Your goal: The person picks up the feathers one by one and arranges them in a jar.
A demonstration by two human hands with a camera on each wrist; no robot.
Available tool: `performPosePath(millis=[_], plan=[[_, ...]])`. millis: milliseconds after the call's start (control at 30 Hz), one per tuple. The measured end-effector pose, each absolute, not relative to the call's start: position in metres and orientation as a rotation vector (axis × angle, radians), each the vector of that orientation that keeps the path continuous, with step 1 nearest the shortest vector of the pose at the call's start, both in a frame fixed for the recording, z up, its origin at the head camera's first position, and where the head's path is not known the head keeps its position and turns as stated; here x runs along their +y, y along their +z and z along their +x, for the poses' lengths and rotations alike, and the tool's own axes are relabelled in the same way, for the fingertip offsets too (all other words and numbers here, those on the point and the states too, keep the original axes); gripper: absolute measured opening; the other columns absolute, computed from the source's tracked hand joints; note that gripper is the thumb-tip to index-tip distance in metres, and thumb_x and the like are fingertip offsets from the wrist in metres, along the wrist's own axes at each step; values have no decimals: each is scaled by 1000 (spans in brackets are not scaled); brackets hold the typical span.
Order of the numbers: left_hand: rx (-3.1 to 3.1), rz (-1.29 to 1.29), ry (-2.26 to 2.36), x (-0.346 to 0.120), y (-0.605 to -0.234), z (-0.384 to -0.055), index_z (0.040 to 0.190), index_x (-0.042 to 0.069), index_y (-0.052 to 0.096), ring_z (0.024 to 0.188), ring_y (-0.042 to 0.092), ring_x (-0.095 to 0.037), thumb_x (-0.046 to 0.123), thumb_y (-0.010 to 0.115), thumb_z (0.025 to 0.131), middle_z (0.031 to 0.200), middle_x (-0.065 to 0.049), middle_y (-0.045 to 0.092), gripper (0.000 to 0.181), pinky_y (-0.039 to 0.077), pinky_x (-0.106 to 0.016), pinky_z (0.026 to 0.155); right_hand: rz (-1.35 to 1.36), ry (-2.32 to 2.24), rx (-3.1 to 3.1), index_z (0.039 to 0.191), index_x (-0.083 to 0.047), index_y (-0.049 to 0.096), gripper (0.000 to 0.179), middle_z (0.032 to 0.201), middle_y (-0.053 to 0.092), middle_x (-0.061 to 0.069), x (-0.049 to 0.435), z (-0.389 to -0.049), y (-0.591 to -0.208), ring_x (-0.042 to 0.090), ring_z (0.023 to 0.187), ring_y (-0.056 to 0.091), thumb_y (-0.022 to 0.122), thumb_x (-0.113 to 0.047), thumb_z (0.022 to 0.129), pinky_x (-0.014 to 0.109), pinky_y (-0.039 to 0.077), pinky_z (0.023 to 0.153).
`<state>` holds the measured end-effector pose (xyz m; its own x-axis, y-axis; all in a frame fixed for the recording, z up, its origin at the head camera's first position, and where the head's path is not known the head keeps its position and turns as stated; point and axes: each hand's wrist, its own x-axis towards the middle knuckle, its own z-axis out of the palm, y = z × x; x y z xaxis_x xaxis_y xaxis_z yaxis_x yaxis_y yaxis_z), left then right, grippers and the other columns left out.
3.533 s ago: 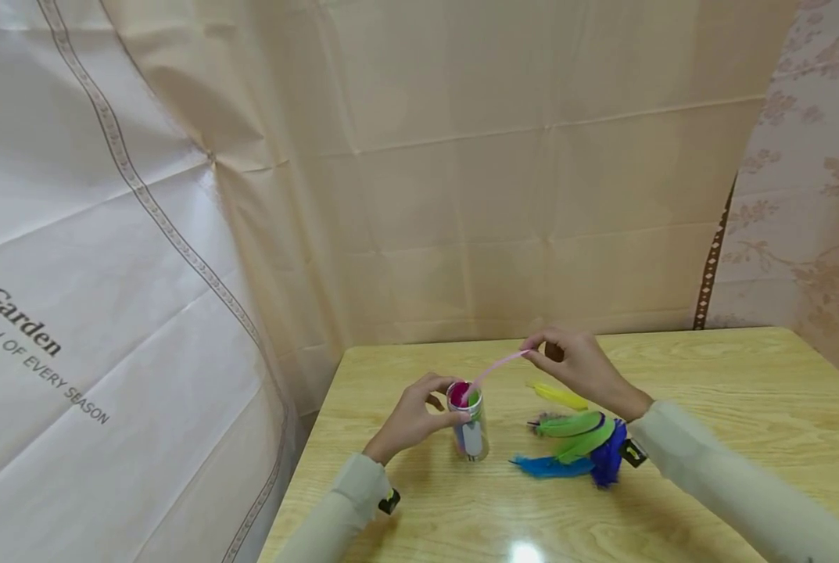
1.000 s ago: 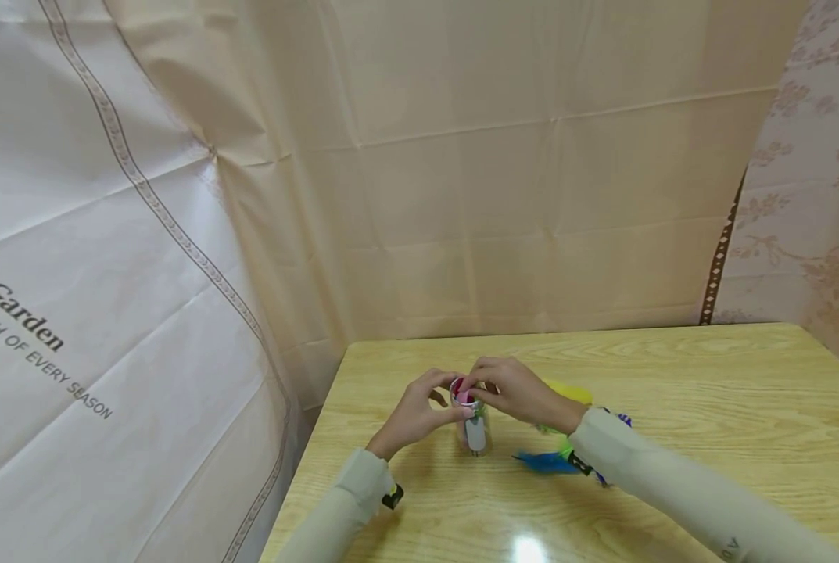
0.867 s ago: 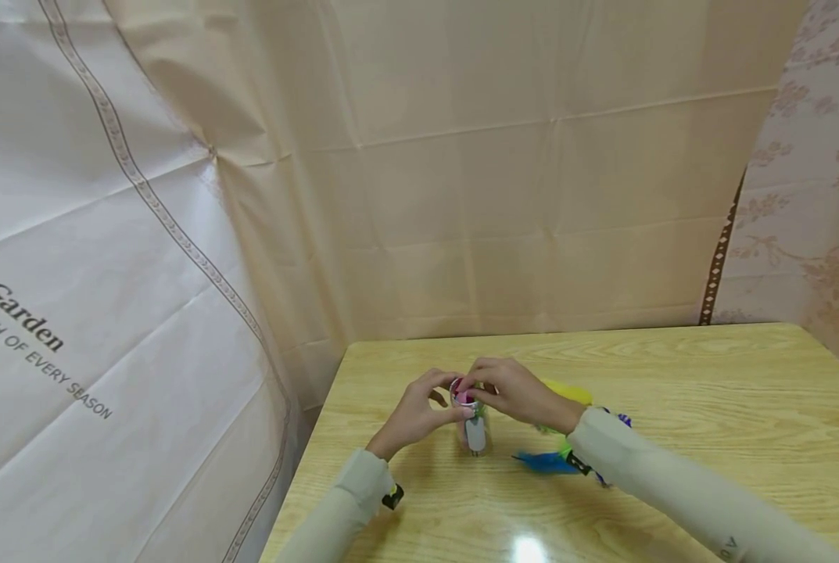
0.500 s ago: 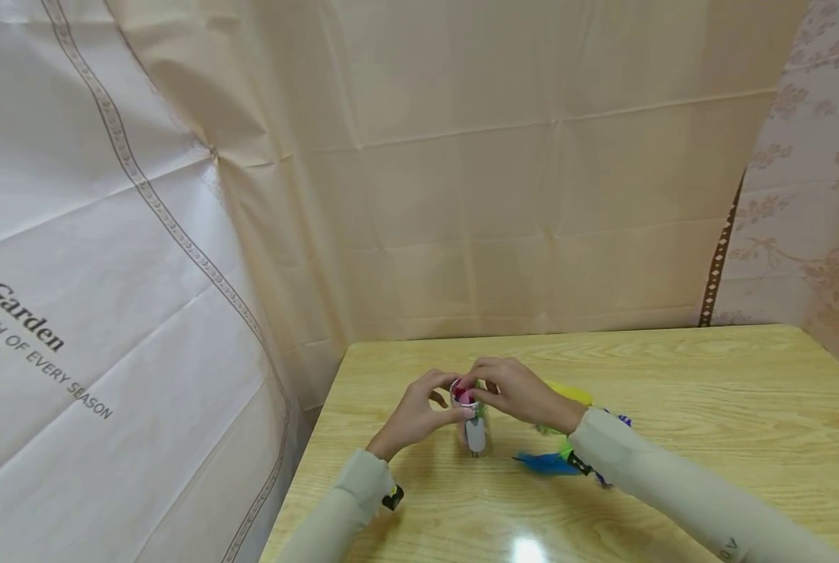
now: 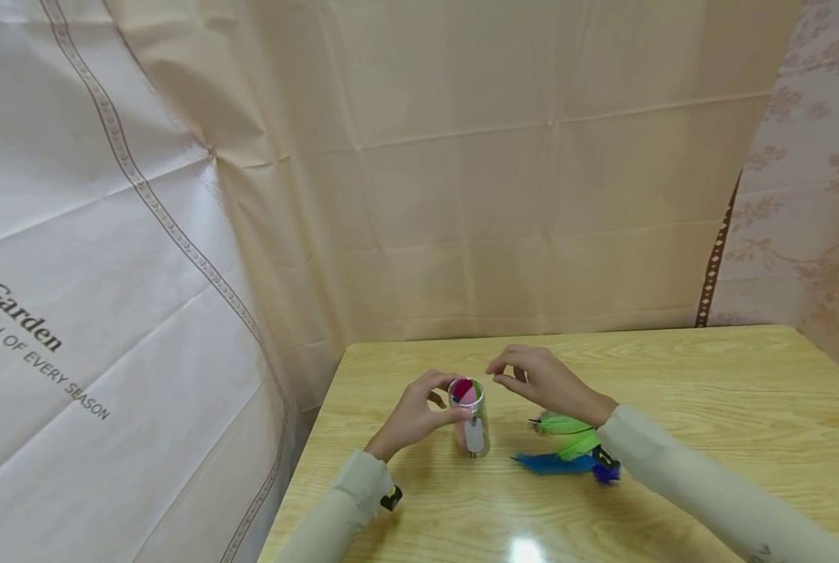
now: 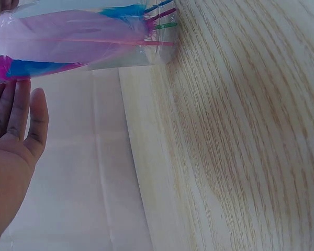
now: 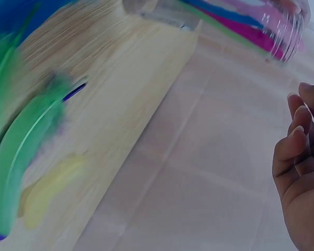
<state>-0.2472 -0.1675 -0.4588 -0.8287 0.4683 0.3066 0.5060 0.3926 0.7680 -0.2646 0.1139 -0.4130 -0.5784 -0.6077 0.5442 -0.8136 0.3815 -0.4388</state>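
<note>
So the clear jar (image 5: 464, 447) stood upright on the table (image 5: 729, 438), with a pink feather (image 6: 68, 36) and others packed inside. The left hand (image 5: 419, 410) had a thumb-and-finger grip on the jar up near the rim. The right hand (image 5: 549, 383) hung just beside the jar's mouth, fingers loosely bent, holding nothing. Right of the jar lay green feathers (image 5: 579, 446), a blue feather (image 5: 542, 464) and a purple feather (image 5: 606, 474); a yellow feather (image 7: 55, 188) lay past the green ones. My worry: with that hold so high, a bump at the rim could've tipped the jar. It looked pretty crammed too, so anything pushed in might've buckled. And the right sleeve (image 5: 679, 465), so close to the loose feathers, could've dragged some.
</note>
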Motion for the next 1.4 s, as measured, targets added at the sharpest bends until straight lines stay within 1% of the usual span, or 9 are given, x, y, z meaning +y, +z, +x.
performPosePath(millis=[200,500,533,667,733,800,1067,1200,1400], plan=[[-2600,-861,-1474,-166,-458,-246,133,24,66,109,58,-17,28,84,89,120,7,63,47,54,-49,91,1188,966,-2361,109,-16,75,13,94,69,-8,137,-266,-422,1,66,51,74,-12,97,22,47,55],[-2615,-841,-1476,-162,-447,-236,136,9,64,111,58,-29,16,82,90,121,-8,64,50,52,-58,92,1075,905,-2427,108,-18,75,14,97,68,-10,172,-265,-438,0,65,50,74,-11,96,24,47,56],[-2610,-846,-1482,-162,-443,-233,135,8,64,110,58,-29,15,82,90,121,-9,64,50,52,-58,92,1065,891,-2433,108,-18,75,14,97,69,-10,176,-265,-440,0,65,50,74,-12,96,26,50,60],[-2587,-866,-1483,-160,-432,-224,133,6,65,108,59,-29,15,81,90,119,-9,64,46,54,-49,90,1026,888,-2473,109,-17,76,14,99,70,-7,190,-264,-449,-1,66,51,73,-11,96,28,51,61],[-2583,-868,-1478,-160,-430,-222,132,7,66,107,59,-29,15,81,91,118,-8,64,45,55,-42,89,1003,888,-2497,110,-16,76,15,99,71,-7,197,-265,-453,0,67,51,73,-11,96,27,51,62],[-2583,-867,-1470,-160,-429,-222,132,7,66,107,59,-29,15,81,91,117,-8,64,44,55,-36,87,981,905,-2527,110,-15,76,14,98,69,-7,204,-265,-458,1,68,51,73,-11,97,24,48,58],[-2616,-847,-1457,-162,-445,-234,135,9,64,110,59,-28,18,82,90,120,-8,64,50,54,-52,90,891,904,-2602,110,-14,75,13,95,68,-9,226,-263,-472,1,65,50,72,-11,97,24,46,54],[-2629,-832,-1438,-164,-456,-242,137,16,64,110,59,-24,20,83,90,121,-1,64,51,55,-49,90,862,908,-2599,108,-9,76,13,93,69,-7,235,-260,-477,1,64,49,73,-9,96,24,45,53],[-2611,-869,-1429,-165,-458,-245,134,27,65,107,58,-12,32,83,90,118,9,63,49,55,-38,88,800,928,-2630,108,-6,75,13,94,69,-5,252,-251,-484,3,64,48,73,-9,96,24,44,54]])
